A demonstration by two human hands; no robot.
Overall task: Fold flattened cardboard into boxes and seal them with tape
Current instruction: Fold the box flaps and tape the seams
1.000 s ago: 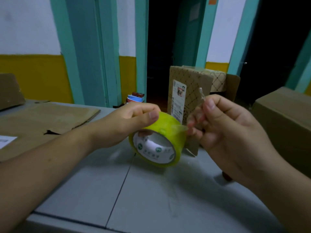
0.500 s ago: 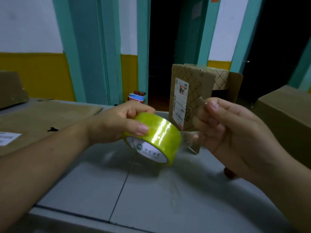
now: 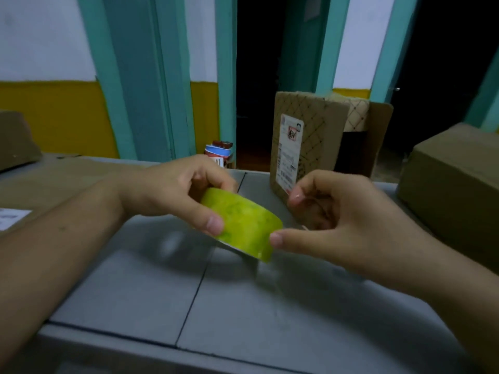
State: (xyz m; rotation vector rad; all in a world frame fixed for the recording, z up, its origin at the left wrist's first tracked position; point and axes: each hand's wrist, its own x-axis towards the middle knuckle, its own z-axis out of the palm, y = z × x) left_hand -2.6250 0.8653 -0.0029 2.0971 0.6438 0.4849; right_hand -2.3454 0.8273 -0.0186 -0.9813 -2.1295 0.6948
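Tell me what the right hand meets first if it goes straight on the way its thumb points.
The tape roll; the right hand points its thumb left, seemingly touching the roll's rim.

So the yellow-green roll of packing tape (image 3: 243, 225) is up off the grey bench (image 3: 243, 306), tilted. The left hand (image 3: 172, 195) grips it and the right hand (image 3: 337, 220) pinches its edge, I think. A flattened brown cardboard sheet (image 3: 54, 182) lies far left.

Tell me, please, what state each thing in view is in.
tape roll, tilted, held off the table.
left hand, grips the tape roll.
right hand, thumb touches the roll's edge; grip unclear.
patterned box, standing upright.
plain box, appears closed.
flattened cardboard, lying flat, unfolded.
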